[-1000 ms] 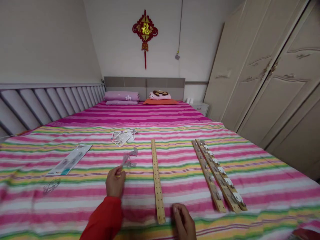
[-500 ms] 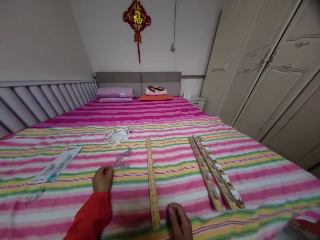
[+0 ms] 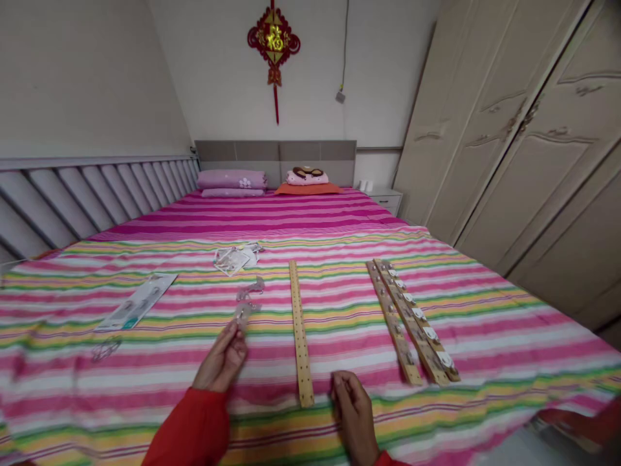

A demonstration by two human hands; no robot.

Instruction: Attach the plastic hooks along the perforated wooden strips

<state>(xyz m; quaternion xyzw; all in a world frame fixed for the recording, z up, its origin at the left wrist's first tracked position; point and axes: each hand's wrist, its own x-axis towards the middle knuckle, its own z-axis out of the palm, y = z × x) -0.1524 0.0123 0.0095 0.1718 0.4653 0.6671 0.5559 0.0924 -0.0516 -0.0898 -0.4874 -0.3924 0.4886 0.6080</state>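
My left hand (image 3: 223, 356) pinches a small clear plastic packet (image 3: 245, 314) between thumb and fingers; tiny contents are too blurred to name. Just beyond it lies another clear packet (image 3: 257, 285) on the striped sheet. A long wooden strip (image 3: 301, 336) with rows of small holes lies lengthwise between my hands. To its right, near its front end, my right hand (image 3: 356, 414) rests loosely curled, thumb and fingers a little apart, with nothing visible in it. On the right side, wooden strips (image 3: 395, 323) carry small metal pieces, and white round pieces (image 3: 424, 323) line the outermost one.
A heap of small packets and cards (image 3: 237, 257) lies further back. Toward the left are a flat package (image 3: 138, 303) and a thin wire-like tangle (image 3: 107, 348). Folded bedding (image 3: 233, 180) sits by the headboard (image 3: 252, 150); a wardrobe (image 3: 485, 162) stands along the right.
My left hand has moved right and turned its palm upward, bringing the clear packet along. The second packet now lies apart beyond it. The camera view has shifted slightly; my right hand stays beside the strip.
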